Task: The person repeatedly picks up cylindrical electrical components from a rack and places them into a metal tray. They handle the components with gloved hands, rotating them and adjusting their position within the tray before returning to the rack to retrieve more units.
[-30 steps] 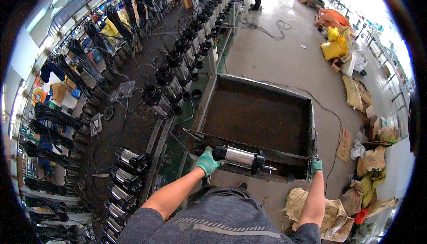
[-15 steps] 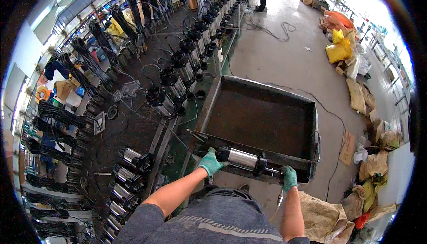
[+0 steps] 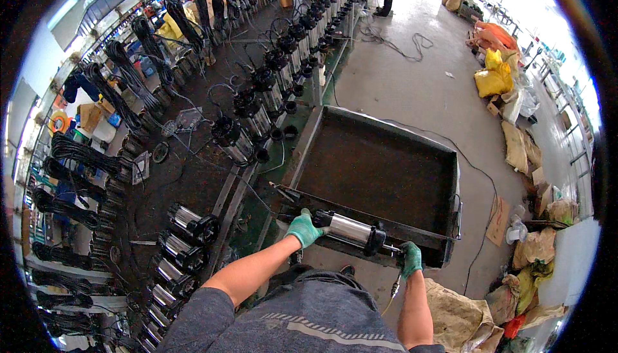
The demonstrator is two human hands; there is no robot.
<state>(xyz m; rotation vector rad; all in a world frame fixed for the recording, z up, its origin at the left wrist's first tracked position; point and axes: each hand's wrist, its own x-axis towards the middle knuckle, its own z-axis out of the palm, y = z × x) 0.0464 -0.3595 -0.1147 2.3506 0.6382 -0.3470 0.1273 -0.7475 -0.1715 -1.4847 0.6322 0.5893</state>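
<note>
A person's green-gloved left hand [image 3: 302, 229] is wrapped around one end of a shiny steel cylindrical pump [image 3: 351, 229], and the right hand [image 3: 410, 258] is closed on its dark other end. The pump lies across the near rim of a large, dark rectangular metal tray [image 3: 380, 166].

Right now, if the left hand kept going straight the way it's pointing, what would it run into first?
The left hand already grips the near end of the silver pump cylinder. Straight beyond, it would probably meet the near rim of the dark metal tray, though depth is unclear.
</note>
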